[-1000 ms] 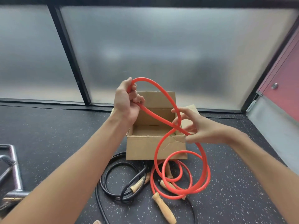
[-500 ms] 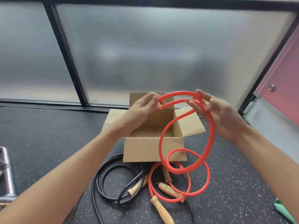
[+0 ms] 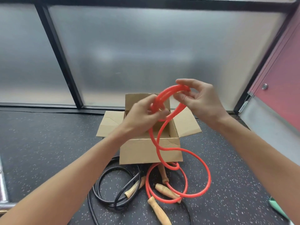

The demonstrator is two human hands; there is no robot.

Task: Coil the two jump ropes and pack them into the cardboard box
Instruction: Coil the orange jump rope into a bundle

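Note:
Both my hands hold the orange jump rope (image 3: 194,153) above the open cardboard box (image 3: 146,153). My left hand (image 3: 142,116) grips a small coil of it, and my right hand (image 3: 199,98) pinches the top of the same coil. The rest of the orange rope hangs down in loops to the floor in front of the box, among its wooden handles (image 3: 159,211). The black jump rope (image 3: 107,181) lies loosely looped on the floor left of the orange loops, one wooden handle (image 3: 134,189) showing.
Dark speckled floor (image 3: 48,143) surrounds the box. A frosted glass wall with black frames (image 3: 61,56) stands behind it. A red panel (image 3: 279,82) is at the right, a metal frame (image 3: 3,203) at the left edge, and a green object (image 3: 277,207) at the lower right.
My hands have come closer together and gathered the orange rope into a tighter small coil above the box. The hanging loops have shifted a little.

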